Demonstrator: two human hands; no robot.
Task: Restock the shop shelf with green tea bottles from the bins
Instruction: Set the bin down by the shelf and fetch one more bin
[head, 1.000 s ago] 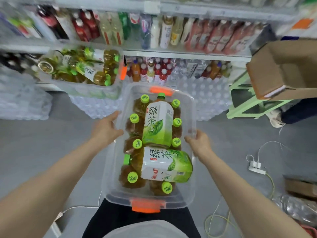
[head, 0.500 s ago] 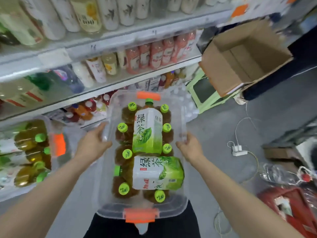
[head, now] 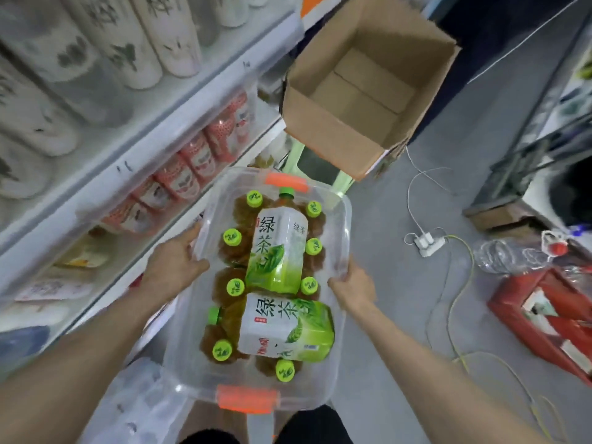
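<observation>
Holding the bin (head: pixel 189 363) up in front of me, I have one hand on each long side. My left hand (head: pixel 174 264) grips the left rim with its fingers curled round the edge. My right hand (head: pixel 352 288) grips the right rim the same way, a little nearer to me. An orange latch (head: pixel 246 400) sits on the near end of the bin and another on the far end.

Inside, small bottles (head: pixel 232 236) of green tea stand upright, and I count eight green caps. Two big bottles (head: pixel 278 248) lie on top of them. One lies along the bin with its cap at the far end. The other lies across the bin close to me, its cap pointing left.

To my left runs the shelf (head: pixel 160 149), just beside the bin. Red-labelled drinks (head: pixel 198 155) stand on it, with white ones on the tier above. Beyond the bin an open box (head: pixel 368 91) rests on a pale green stool (head: pixel 298 155). On the floor to my right lie a power strip (head: pixel 427 243) with its cables and, further right, something red that I cannot make out.
</observation>
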